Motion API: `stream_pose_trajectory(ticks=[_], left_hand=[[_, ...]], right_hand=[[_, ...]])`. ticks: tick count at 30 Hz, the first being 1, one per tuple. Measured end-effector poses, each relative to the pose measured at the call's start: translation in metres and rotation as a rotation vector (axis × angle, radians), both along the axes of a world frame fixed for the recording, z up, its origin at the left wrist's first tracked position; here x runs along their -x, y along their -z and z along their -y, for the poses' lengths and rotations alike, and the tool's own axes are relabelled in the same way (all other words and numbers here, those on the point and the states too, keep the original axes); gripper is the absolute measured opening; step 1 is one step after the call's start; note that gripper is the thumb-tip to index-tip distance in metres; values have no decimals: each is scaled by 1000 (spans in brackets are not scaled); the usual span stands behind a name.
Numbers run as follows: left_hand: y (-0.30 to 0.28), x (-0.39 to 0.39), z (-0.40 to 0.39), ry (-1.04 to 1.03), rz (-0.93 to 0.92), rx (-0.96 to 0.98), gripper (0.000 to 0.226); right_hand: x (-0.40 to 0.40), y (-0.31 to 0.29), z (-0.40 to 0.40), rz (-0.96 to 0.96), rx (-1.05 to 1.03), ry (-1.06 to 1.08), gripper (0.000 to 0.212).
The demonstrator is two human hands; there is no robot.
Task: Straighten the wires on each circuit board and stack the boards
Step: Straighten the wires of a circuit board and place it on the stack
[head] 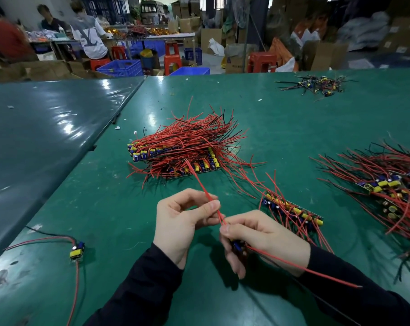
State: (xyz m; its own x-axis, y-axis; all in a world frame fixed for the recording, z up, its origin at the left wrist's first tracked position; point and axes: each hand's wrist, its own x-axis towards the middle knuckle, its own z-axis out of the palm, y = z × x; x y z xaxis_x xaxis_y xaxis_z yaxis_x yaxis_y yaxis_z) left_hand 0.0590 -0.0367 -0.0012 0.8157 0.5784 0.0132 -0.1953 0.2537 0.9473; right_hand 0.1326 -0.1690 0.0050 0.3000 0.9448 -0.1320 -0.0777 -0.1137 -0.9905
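My right hand (265,238) grips a small circuit board (237,246) with blue parts, mostly hidden in its fingers. Red wires (205,191) rise from that board up and to the left, and my left hand (182,220) pinches them between thumb and fingers. Another red wire (305,267) trails from the board down to the right over my sleeve. A stack of boards (175,158) with many red and black wires lies on the table ahead. A strip of boards (293,212) lies just right of my right hand.
The green table (281,118) carries a further heap of wired boards (392,187) at the right edge, a single board (77,251) with red and black wires at the near left, and a small tangle (314,85) far right. People sit at benches beyond.
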Motion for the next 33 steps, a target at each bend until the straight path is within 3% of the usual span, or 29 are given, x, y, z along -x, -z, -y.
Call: stream_pose_trajectory(ticks=[13, 29, 33], left_hand=[[-1, -3, -7, -71, -21, 104, 9], [-2, -1, -16, -121, 72, 99, 12], [-3, -1, -16, -113, 55, 96, 24]], right_hand=[[2, 1, 1, -28, -12, -99, 28], [4, -8, 5, 57, 10, -145, 29], [8, -8, 5, 13, 26, -186, 29]])
